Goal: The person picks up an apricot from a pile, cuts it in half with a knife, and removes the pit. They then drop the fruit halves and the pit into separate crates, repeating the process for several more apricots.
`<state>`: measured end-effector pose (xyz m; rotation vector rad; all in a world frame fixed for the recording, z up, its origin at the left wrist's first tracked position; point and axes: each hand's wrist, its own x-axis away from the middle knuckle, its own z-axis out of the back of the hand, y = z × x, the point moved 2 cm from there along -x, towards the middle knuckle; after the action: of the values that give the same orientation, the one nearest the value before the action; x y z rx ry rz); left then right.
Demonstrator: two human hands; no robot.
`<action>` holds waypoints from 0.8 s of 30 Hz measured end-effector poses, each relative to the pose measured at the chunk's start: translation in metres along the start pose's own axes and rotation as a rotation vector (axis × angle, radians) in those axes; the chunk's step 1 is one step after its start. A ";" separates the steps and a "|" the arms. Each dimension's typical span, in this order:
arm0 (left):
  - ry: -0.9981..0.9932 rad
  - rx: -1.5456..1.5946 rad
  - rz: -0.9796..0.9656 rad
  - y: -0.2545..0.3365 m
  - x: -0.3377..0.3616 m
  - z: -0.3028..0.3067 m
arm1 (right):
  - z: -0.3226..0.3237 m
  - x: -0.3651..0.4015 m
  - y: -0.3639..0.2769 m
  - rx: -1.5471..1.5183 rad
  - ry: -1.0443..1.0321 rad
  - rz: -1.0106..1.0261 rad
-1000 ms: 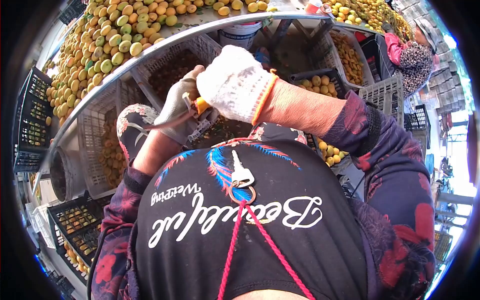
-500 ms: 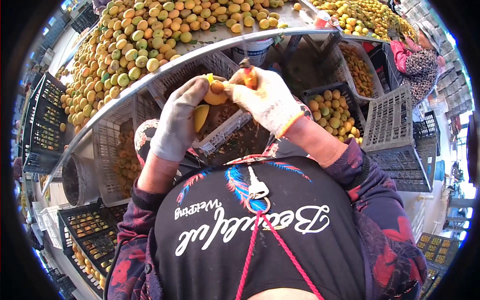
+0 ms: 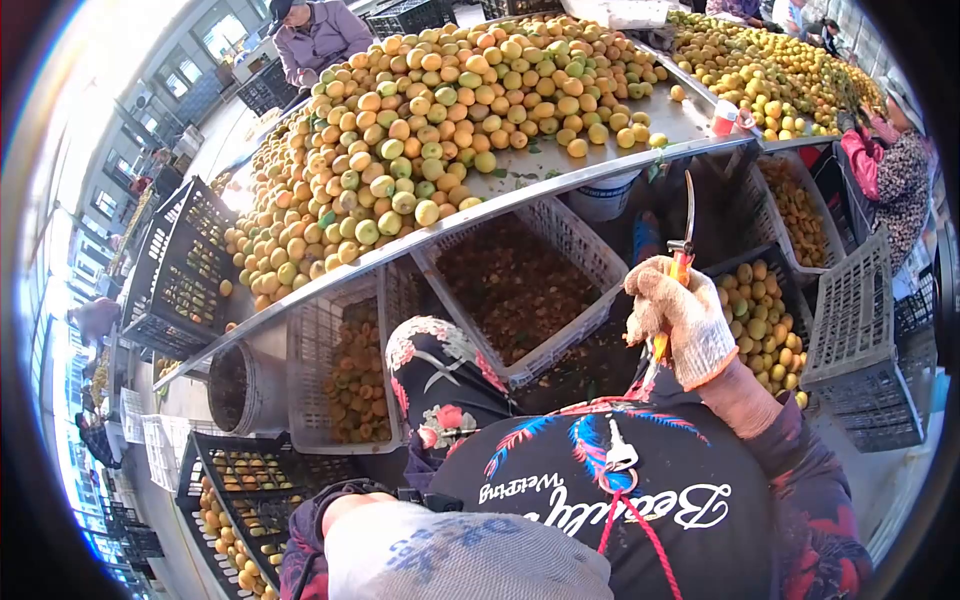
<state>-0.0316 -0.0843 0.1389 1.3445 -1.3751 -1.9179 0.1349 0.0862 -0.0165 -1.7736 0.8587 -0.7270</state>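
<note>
My right hand (image 3: 690, 330), in a pale glove with orange staining, is closed around the handle of a peeler (image 3: 682, 265). Its thin, slightly curved metal blade points up and away from me. My left hand (image 3: 470, 555), in a whitish glove with a blue print, is large and close to the camera at the bottom, over my stomach. Its fingers are hidden or cut off by the frame edge. Ahead, a grey plastic crate (image 3: 565, 352) contains brown-orange peelings (image 3: 510, 290). Behind it, a metal table (image 3: 560, 185) bears a heap of yellow-orange, persimmon-like fruit (image 3: 420, 130).
A dark crate of fruit (image 3: 765, 315) stands beside my right hand. To the left are a crate of orange pieces (image 3: 355, 385), a bucket (image 3: 265, 385) and black crates (image 3: 180, 260). One person (image 3: 320, 45) is beyond the heap, another (image 3: 890, 165) at far right.
Both hands were together at a part-peeled fruit; now they are apart. My left hand has come down close to the camera, and the right has shifted rightward with the peeler. The view has tilted up.
</note>
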 end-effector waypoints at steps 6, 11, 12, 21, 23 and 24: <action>-0.303 0.465 0.072 -0.005 0.003 -0.029 | -0.004 0.001 0.001 0.011 0.019 -0.042; -0.321 0.635 0.108 -0.008 0.003 -0.033 | -0.004 0.003 0.003 -0.032 0.022 -0.101; -0.310 0.628 0.091 -0.007 0.004 -0.031 | -0.004 0.004 0.003 -0.038 0.022 -0.112; -0.212 0.491 0.004 -0.008 0.000 -0.031 | 0.007 0.000 0.011 -0.123 0.005 -0.142; -0.195 0.446 -0.001 -0.008 -0.004 -0.029 | 0.007 0.001 0.012 -0.136 0.036 -0.155; -0.188 0.423 -0.004 -0.007 -0.003 -0.029 | 0.007 0.001 0.010 -0.137 0.036 -0.156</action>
<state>-0.0038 -0.0927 0.1325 1.3708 -1.9563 -1.8610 0.1392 0.0864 -0.0285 -1.9716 0.8172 -0.8193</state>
